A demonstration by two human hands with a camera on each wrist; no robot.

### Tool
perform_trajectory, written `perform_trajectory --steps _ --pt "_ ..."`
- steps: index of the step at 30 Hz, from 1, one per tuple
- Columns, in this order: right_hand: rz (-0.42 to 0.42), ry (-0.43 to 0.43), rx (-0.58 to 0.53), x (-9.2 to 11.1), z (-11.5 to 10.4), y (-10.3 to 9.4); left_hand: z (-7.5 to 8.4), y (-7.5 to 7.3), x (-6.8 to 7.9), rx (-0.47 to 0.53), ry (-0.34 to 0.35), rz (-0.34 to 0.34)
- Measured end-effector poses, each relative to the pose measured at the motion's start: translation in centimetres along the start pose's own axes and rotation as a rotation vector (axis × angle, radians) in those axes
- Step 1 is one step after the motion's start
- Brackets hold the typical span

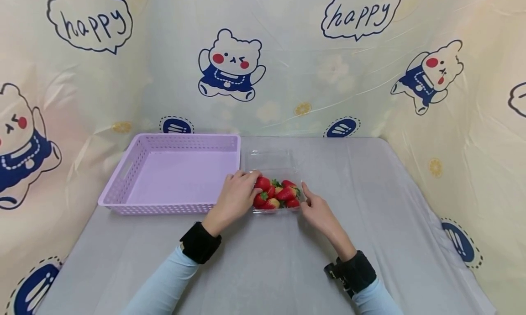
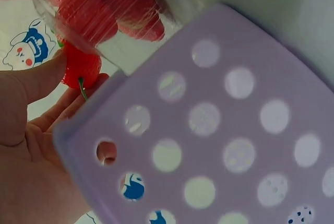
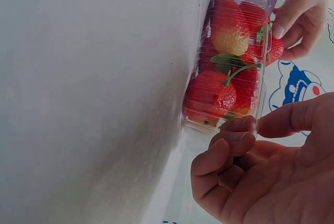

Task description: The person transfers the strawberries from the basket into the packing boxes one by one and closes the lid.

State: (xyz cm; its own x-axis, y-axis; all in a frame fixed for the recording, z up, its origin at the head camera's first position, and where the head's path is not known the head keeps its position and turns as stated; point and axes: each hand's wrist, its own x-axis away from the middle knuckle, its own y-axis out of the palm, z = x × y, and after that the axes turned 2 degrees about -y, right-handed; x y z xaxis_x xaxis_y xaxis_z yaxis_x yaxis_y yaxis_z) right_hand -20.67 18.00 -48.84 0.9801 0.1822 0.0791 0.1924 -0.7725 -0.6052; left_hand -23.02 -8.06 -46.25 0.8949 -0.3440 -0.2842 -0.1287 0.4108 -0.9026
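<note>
A clear plastic box [image 1: 269, 211] with its lid [image 1: 270, 160] tipped back holds several red strawberries [image 1: 286, 194]. With thumb and fingers, my left hand [image 1: 234, 194] pinches one strawberry [image 2: 83, 67] at the top of the box's left end; its green stem shows in the left wrist view. At the opposite end, my right hand [image 1: 322, 214] grips the box's rim between thumb and curled fingers, seen closely in the right wrist view. Directly left of the box is a purple basket [image 1: 176, 208] with perforated walls, close beside my left hand.
The table [image 1: 263, 265] has a grey cover. Behind it and at both sides hangs a pale curtain [image 1: 287, 68] printed with cartoon bears. A black band [image 1: 201, 243] circles my left wrist, and another band [image 1: 356, 271] my right.
</note>
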Motion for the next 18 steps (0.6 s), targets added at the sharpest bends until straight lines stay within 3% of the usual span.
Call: perform_trajectory --steps 8,18 --pt "0.007 0.006 0.006 0.0 -0.1 0.0 0.3 0.4 -0.4 -0.031 0.003 -0.006" --pt "0.005 -0.001 0.009 0.0 0.0 0.1 0.8 1.2 -0.8 0.004 0.001 0.012"
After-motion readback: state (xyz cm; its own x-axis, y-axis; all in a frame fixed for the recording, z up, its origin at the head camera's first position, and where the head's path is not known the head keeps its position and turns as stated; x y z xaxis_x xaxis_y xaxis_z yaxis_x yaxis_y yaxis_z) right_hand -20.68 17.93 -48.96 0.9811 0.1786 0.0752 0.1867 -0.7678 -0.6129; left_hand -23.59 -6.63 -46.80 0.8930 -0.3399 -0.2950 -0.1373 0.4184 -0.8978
